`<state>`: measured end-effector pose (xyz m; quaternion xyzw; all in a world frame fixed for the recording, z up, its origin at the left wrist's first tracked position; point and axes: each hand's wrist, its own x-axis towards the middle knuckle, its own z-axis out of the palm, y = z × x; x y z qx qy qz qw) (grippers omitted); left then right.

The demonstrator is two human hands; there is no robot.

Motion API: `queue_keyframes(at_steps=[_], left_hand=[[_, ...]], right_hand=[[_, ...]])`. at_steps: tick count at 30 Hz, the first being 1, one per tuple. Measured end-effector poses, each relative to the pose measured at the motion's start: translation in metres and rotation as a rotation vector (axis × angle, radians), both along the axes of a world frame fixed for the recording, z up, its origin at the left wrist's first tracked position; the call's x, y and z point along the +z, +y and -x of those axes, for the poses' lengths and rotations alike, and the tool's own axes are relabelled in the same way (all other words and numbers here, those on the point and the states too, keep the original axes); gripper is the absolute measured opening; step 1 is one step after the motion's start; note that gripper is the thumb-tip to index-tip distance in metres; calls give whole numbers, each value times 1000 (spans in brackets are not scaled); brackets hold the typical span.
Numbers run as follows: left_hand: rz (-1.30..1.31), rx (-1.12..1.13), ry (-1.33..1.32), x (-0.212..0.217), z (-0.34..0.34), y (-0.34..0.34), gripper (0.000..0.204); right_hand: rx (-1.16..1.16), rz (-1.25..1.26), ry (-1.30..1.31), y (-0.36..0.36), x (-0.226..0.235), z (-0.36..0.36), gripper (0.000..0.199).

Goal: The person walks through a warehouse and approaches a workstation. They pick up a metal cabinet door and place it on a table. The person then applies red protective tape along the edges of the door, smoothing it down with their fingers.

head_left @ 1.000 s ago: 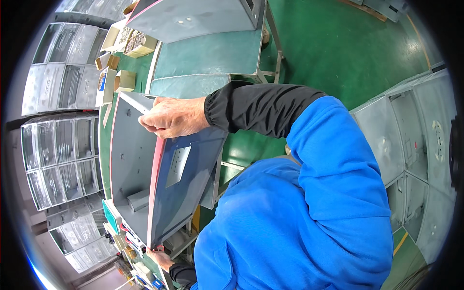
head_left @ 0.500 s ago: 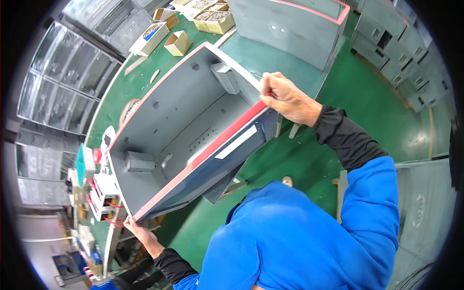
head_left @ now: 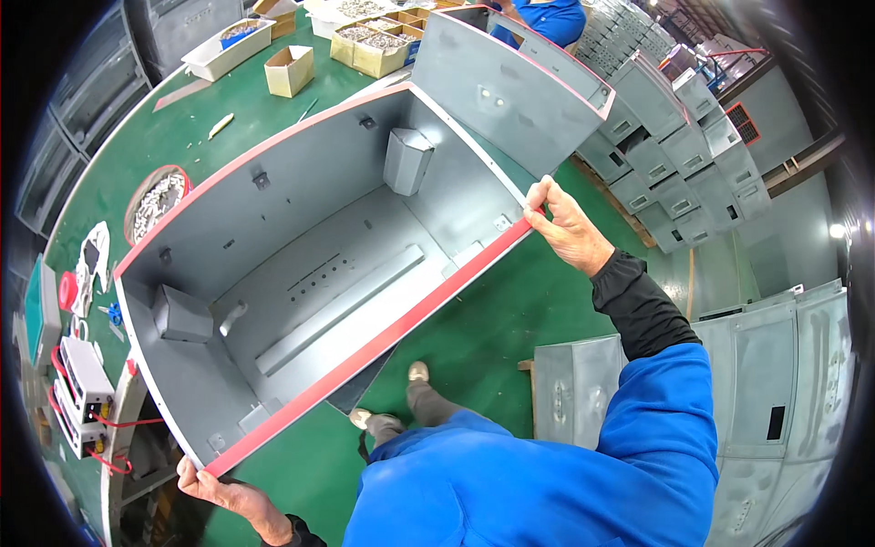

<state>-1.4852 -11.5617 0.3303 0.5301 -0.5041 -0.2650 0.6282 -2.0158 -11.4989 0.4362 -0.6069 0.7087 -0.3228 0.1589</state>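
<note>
A large grey sheet-metal cabinet box stands at the bench edge, its open side facing up toward me. Red edging runs along its near rim. Inside are two angled grey blocks, a long raised strip and a row of small holes. My right hand is closed on the rim at the right corner, thumb and fingers pinching the edge. At the near left corner my left hand grips the same rim, its fingers partly under the edge.
On the green workbench are a basket of small white parts, cardboard boxes and white devices with red cables. Another grey box stands behind, near a person in blue. Grey cabinets stand on my right.
The cabinet box has tipped so its opening faces me more, and its outer near side has gone from sight. Both hands keep their corners. My view has shifted too.
</note>
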Motion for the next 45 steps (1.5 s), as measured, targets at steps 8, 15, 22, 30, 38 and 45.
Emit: queue_keyframes(at_steps=[8, 15, 22, 30, 38, 45], left_hand=[[-20, 15, -6, 1, -10, -3, 33], [-39, 31, -10, 3, -2, -1, 30], [-58, 51, -29, 2, -2, 0, 30], [-29, 85, -67, 2, -1, 1, 33], [-19, 92, -46, 3, 4, 1, 32], [-68, 46, -26, 11, 6, 3, 33]], right_hand=[[88, 96, -60, -3, -10, -1, 13], [58, 143, -97, -4, -11, 2, 13], [104, 183, 76, -3, -13, 6, 15], [147, 221, 119, -4, -13, 6, 19], [158, 238, 132, -3, -15, 9, 21], [170, 285, 119, -5, -19, 9, 20]])
